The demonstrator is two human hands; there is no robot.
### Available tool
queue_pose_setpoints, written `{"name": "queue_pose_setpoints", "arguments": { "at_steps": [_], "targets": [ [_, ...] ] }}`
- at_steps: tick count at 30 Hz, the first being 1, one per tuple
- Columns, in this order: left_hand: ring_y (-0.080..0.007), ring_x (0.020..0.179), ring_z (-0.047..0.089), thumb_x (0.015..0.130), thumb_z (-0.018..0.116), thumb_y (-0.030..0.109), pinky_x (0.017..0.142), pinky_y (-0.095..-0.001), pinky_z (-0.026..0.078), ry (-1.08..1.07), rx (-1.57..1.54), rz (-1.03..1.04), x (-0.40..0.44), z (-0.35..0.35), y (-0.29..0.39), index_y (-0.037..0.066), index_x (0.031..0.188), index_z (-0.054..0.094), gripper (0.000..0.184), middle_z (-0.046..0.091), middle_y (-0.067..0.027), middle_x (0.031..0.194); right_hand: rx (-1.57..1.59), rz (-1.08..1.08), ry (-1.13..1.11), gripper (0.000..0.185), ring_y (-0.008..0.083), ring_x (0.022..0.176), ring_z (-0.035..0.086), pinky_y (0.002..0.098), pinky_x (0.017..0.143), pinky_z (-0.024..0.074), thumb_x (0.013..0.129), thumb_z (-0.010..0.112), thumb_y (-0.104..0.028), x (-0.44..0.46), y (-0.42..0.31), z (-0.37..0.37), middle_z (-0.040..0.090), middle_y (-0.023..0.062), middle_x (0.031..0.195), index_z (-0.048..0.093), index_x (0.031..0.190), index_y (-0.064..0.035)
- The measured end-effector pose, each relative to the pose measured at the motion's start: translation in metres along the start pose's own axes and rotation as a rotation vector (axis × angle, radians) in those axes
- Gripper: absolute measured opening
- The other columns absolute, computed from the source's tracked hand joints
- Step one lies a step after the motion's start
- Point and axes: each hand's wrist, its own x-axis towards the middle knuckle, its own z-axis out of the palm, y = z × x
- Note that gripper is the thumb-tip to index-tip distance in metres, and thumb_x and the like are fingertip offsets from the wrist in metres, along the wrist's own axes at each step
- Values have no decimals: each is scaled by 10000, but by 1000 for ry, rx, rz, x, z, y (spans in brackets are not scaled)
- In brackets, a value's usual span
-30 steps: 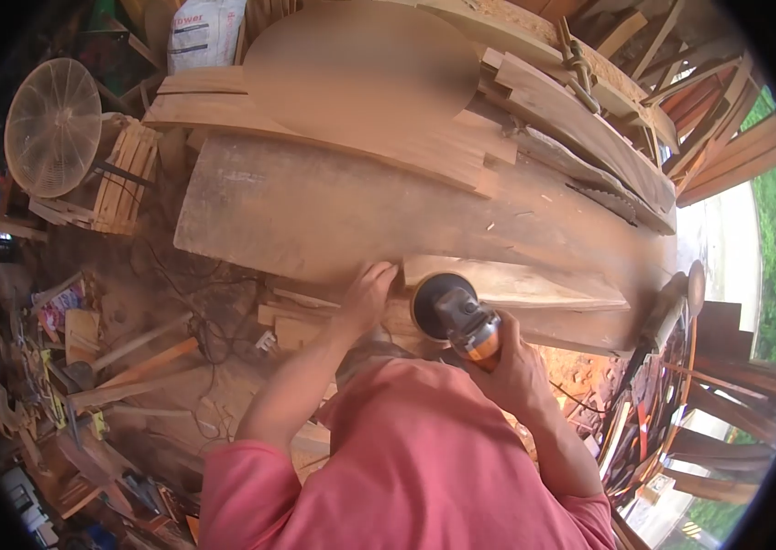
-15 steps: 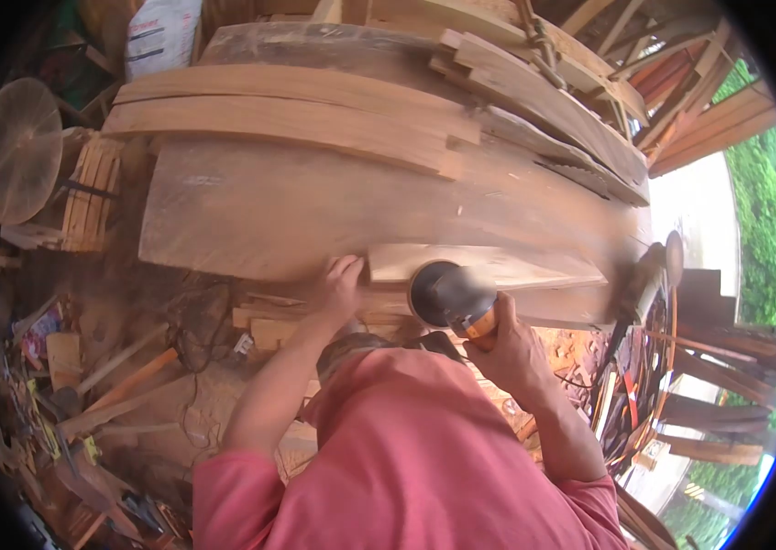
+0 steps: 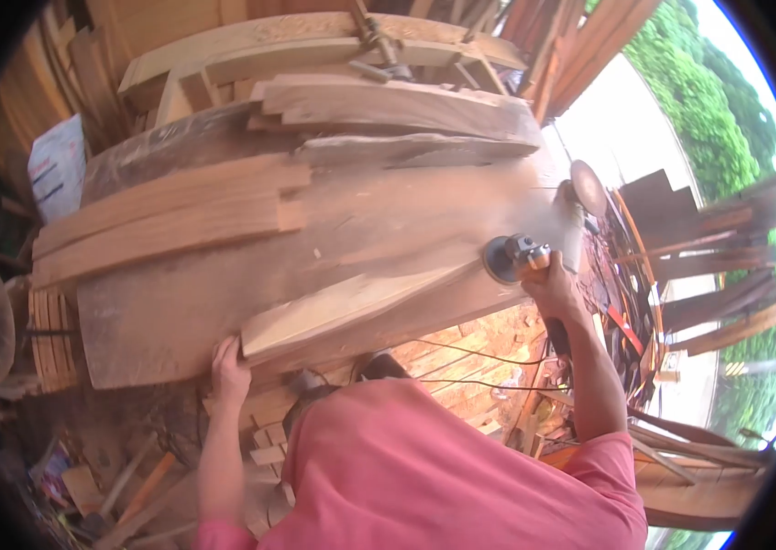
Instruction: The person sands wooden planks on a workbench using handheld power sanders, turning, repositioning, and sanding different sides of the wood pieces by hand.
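My right hand (image 3: 553, 284) is wrapped around an angle grinder (image 3: 534, 251) with a round sanding disc (image 3: 500, 260). The disc is at the far right tip of a pale, tapering wooden board (image 3: 342, 312), and haze hangs beyond it. At the board's wide left end, my left hand (image 3: 230, 365) grips the corner with bent fingers; the thumb side is partly hidden. The board lies along the near edge of a broad, dusty workbench (image 3: 149, 321).
Curved planks (image 3: 168, 215) rest on the bench's left side, and more stacked boards (image 3: 406, 105) lie at the back. A second disc tool (image 3: 588, 188) is at the right end. A power cord (image 3: 479, 353) runs below the bench over wood scraps.
The grinder has moved right along the board, from its left half to its right tip. My left hand stays at the left end. The view has turned.
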Motion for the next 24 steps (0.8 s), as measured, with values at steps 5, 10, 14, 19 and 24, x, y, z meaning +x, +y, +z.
{"name": "queue_pose_setpoints", "arguments": {
  "at_steps": [5, 10, 14, 19, 24],
  "targets": [
    [-420, 1125, 623, 833, 600, -54, 986, -458, 511, -84, 0, -71, 7, -7, 2, -11, 1227, 676, 404, 661, -236, 1218, 183, 59, 112, 595, 511, 1023, 658, 542, 853, 512, 825, 740, -307, 27, 68, -15, 672, 328, 1066, 422, 1241, -24],
    [-393, 1214, 580, 799, 724, 116, 1043, -466, 463, -296, 188, -116, 58, -51, 68, 25, 1291, 624, 511, 628, -209, 1304, 395, 99, 172, 635, 447, 1020, 671, 499, 864, 520, 798, 758, -282, -16, 74, -18, 666, 263, 1058, 428, 1283, -41],
    [-330, 1384, 466, 664, 905, 485, 1200, -537, 288, -229, 387, 65, 81, -18, 110, 82, 1437, 494, 964, 548, -158, 1436, 584, 131, 192, 653, 329, 1022, 669, 443, 886, 524, 782, 754, -220, -51, 90, 5, 650, 204, 1094, 431, 1314, -22],
    [-355, 1322, 518, 638, 825, 725, 1167, -481, 323, -215, 416, 124, 141, 72, 185, 35, 1303, 579, 990, 600, -180, 1371, 817, 164, 177, 677, 236, 989, 650, 391, 883, 526, 764, 752, -157, -93, 98, 29, 645, 132, 1080, 430, 1344, -21],
    [-368, 1064, 680, 687, 741, 816, 940, -460, 521, -422, 339, -134, 208, 76, 210, 50, 1093, 711, 868, 733, -185, 1078, 790, 328, 101, 679, 225, 1000, 631, 381, 886, 520, 752, 751, -137, -129, 90, 14, 626, 136, 1096, 433, 1338, -7]
  ]
}}
